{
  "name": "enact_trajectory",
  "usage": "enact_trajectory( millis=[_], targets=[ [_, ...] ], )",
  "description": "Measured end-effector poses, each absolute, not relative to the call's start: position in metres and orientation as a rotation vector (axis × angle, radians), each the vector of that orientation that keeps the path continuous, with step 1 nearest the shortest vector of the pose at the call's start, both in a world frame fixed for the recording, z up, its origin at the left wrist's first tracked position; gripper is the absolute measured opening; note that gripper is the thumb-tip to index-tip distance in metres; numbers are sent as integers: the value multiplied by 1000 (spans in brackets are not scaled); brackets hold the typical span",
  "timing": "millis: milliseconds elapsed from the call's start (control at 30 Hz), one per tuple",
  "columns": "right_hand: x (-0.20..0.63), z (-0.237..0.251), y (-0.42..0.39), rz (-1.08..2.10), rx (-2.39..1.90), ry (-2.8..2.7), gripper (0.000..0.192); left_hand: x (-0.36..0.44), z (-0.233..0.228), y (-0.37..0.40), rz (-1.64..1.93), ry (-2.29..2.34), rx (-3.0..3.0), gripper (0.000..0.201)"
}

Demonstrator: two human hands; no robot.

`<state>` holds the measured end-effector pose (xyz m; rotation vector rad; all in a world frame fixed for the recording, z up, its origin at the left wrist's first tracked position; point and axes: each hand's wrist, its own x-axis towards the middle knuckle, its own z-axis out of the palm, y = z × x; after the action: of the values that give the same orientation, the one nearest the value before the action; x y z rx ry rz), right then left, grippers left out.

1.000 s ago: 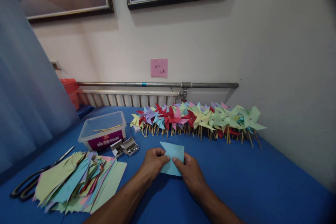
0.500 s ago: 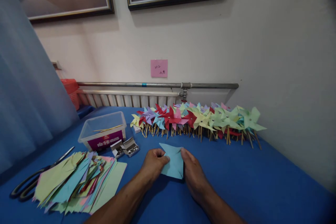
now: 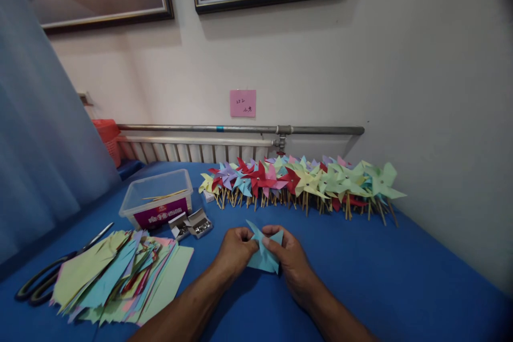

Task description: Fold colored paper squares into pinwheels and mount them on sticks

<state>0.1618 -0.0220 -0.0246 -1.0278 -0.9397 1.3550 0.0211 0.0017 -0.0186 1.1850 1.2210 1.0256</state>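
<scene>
Between my two hands is a light blue paper pinwheel piece (image 3: 262, 261), held above the blue table. My left hand (image 3: 235, 250) pinches its left side, thumb on top near the middle. My right hand (image 3: 290, 256) grips a corner of the paper that is bent inward toward the centre, the thumb pressing on it. Some fingertips are hidden behind the paper. Just behind my left hand stand two small open boxes of metal pins (image 3: 200, 227). Left of my forearm lies a pile of cut coloured paper sheets (image 3: 116, 278).
Finished pinwheels on sticks (image 3: 296, 184) stand in a long row at the back. A clear plastic tub (image 3: 156, 208) holds a few thin sticks. Black-handled scissors (image 3: 52, 275) lie at the left, partly beneath the paper pile. A radiator (image 3: 192, 152) runs along the wall.
My right hand has moved a little left and bent the right upper corner of the blue paper inward. Half a second ago the paper was nearly flat. My left hand stays in place.
</scene>
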Motion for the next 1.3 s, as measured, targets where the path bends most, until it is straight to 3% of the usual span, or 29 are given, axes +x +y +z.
enact_trajectory(
  millis=[400, 800, 1300],
  targets=[
    [167, -44, -8, 1295, -1066, -1032, 43, 21, -18, 3, 1007, 1216, 1176, 22],
    [168, -23, -18, 1211, -1098, -1129, 46, 19, -19, 3, 1001, 1253, 1241, 16],
    [169, -37, -9, 1233, -1159, -1113, 35, 21, -20, 1, 1011, 1246, 1219, 19]
  ],
)
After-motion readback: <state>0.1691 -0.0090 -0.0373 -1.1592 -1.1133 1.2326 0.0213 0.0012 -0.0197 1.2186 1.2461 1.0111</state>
